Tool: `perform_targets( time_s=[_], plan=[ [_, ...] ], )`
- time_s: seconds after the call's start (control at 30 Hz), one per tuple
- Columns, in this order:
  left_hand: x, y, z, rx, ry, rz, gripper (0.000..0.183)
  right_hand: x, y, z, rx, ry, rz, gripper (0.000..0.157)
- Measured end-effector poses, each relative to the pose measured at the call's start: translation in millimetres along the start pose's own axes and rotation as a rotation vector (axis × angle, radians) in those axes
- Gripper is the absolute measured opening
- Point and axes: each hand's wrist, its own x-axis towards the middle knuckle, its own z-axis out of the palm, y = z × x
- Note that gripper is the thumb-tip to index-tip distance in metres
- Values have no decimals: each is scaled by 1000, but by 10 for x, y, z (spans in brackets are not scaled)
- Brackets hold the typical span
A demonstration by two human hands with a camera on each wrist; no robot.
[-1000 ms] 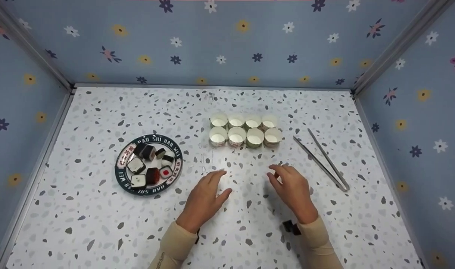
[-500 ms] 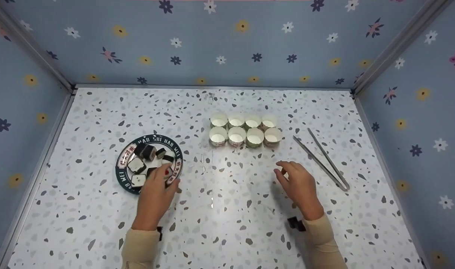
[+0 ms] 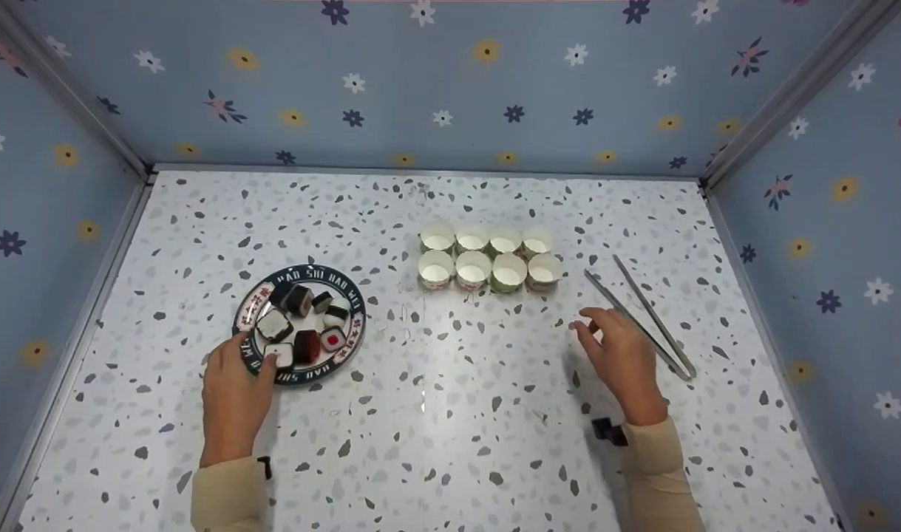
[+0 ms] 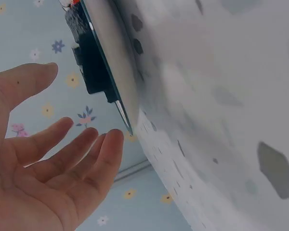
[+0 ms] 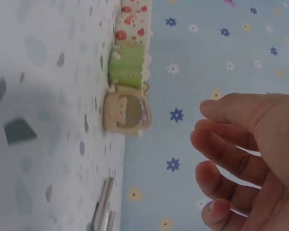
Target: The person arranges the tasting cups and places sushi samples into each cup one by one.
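We have the left hand [image 3: 236, 395] spread, thumb apart from the fingers, at the near-left rim of the plate [image 3: 315, 273]; touching, we can't tell. Sushi [image 3: 307, 346] sits there! Our right hand [image 3: 621, 362] hovers, fingers loosely bent, beside the tongs [image 3: 655, 318]. Farther up the table [image 3: 465, 428], eight cups [image 3: 473, 275] stand in two rows.

Left hand [image 3: 234, 395] is held with thumb and fingers parted, right hand [image 3: 624, 363] with fingers loosely curled.
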Motion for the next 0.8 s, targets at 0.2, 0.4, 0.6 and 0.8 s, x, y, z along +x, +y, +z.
perform_targets(
  time_s=[0.2, 0.4, 0.6, 0.8],
  plan=[
    [11, -91, 5, -36, -14, -60, 57, 62, 312, -117, -63, -13, 84, 17],
    [27, -135, 11, -53, 2, -88, 51, 55, 637, -198, -87, -133, 250, 22],
    [39, -190, 35, -84, 2, -95, 50, -24, 928, -181, -97, -263, 384, 32],
    [48, -219, 13, -157, -42, -166, 52, -60, 1106, -154, -118, -423, 464, 55]
  ],
)
